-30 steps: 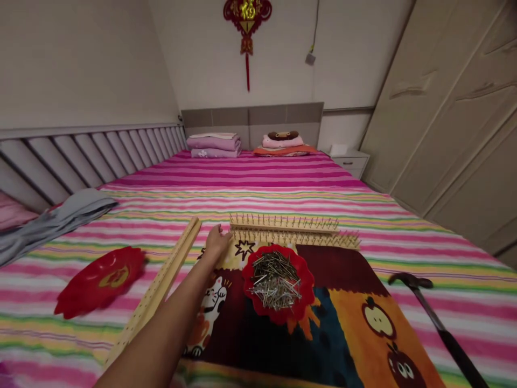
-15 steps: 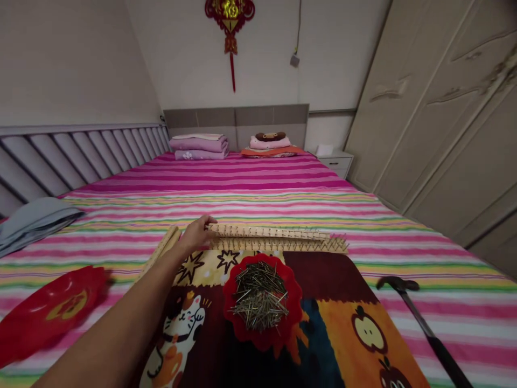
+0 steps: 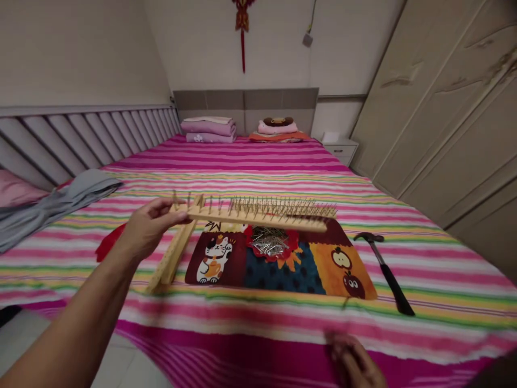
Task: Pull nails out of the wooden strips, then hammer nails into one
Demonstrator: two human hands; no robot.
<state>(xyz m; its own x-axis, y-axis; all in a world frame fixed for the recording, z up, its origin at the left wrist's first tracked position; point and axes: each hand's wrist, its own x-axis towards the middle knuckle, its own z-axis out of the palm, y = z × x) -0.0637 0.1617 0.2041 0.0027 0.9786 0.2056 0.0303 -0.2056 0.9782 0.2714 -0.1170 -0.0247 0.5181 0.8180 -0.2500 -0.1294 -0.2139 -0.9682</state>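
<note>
My left hand [image 3: 147, 226] is closed on the left end of a long wooden strip studded with nails [image 3: 258, 213] and holds it level in the air above the bed. Under the strip a red dish heaped with loose nails [image 3: 270, 241] rests on a colourful cartoon mat [image 3: 278, 267]. Plain wooden strips [image 3: 174, 252] lie at the mat's left edge, just below my left hand. My right hand [image 3: 355, 361] is low at the bed's near edge, blurred, touching nothing I can make out.
A black-handled hammer [image 3: 385, 272] lies right of the mat on the striped bedsheet [image 3: 258, 161]. A second red dish [image 3: 107, 249] peeks out behind my left wrist. Grey cloth [image 3: 56, 205] lies at left, folded bedding [image 3: 210, 129] by the headboard, a wardrobe [image 3: 452, 118] at right.
My left hand gripped the nailed strip and lifted it off the bed into the air. The view pulled back from the bed, and my right hand came into sight at the bottom.
</note>
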